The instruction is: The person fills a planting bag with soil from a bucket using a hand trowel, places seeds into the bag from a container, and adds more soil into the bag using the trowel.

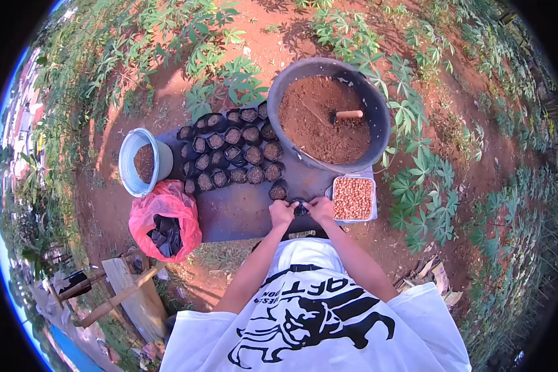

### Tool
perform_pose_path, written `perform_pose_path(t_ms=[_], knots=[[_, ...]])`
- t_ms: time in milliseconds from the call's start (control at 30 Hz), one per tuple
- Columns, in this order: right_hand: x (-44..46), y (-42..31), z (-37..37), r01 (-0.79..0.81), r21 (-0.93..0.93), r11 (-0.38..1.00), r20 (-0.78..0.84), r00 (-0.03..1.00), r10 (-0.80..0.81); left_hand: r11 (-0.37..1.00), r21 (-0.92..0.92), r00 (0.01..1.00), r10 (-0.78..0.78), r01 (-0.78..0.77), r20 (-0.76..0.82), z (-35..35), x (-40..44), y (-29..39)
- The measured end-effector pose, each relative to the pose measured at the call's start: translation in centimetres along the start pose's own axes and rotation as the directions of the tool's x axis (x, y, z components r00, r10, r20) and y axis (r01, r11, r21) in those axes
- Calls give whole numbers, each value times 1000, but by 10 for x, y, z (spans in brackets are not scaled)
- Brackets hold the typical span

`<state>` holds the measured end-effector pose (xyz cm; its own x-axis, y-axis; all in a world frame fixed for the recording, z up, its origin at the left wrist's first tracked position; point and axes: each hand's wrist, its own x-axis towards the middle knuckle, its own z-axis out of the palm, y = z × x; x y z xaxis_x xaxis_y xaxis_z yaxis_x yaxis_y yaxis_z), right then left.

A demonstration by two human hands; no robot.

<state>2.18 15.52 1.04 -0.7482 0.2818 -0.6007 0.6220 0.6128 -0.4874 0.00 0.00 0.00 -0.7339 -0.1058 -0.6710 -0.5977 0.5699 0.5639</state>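
At the table's front edge, my left hand [283,212] and my right hand [320,209] pinch opposite sides of a small black bag [301,209]. What is inside this bag is too small to tell. Just beyond my left hand stands a soil-filled black bag [278,190], at the near end of several rows of similar bags [232,137]. To the right of my right hand sits a square white container [354,198] full of small orange-brown pieces.
A large dark tub [380,118] of soil with a wooden-handled tool [349,114] stands at the back right. At the left are a light blue bucket [164,162] with soil and a pink bag [189,217] holding black plastic. Leafy plants surround the table [229,214].
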Motion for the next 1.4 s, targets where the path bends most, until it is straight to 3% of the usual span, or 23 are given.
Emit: perform_pose_path(t_ms=[167, 467, 667, 767, 867, 1167, 1267, 1400], knots=[[5, -9, -4, 0, -90, 996, -67, 998, -6, 998, 31, 997, 55, -54, -50, 8, 8, 1], [17, -5, -4, 2, -29, 1000, 42, 999, 0, 999, 35, 999, -30, 30, 17, -3, 4, 12], [8, 7, -1, 24, 2, 1000, 20, 999, -24, 987, -158, 998, 7, 2, 57, -2, 5, -7], [-1, -1, -8, 29, 33, 999, 21, 999, -30, 924, -367, 988, -63, 111, 141, -16, -5, 0], [-11, -2, -6, 97, -24, 995, -26, 995, -98, 901, -432, 990, 34, 29, 137, -10, -6, -13], [-15, -21, -4, 42, -94, 995, -65, 997, -49, 960, -281, 998, 10, 8, 63, -7, -3, -5], [-17, -24, -3, 43, -93, 995, -57, 997, -48, 989, -110, 994, 105, -102, 28, -1, 4, -13], [-9, -28, -8, 18, -110, 994, -19, 1000, -21, 989, -74, 991, 121, -125, -52, 12, 7, -24]])
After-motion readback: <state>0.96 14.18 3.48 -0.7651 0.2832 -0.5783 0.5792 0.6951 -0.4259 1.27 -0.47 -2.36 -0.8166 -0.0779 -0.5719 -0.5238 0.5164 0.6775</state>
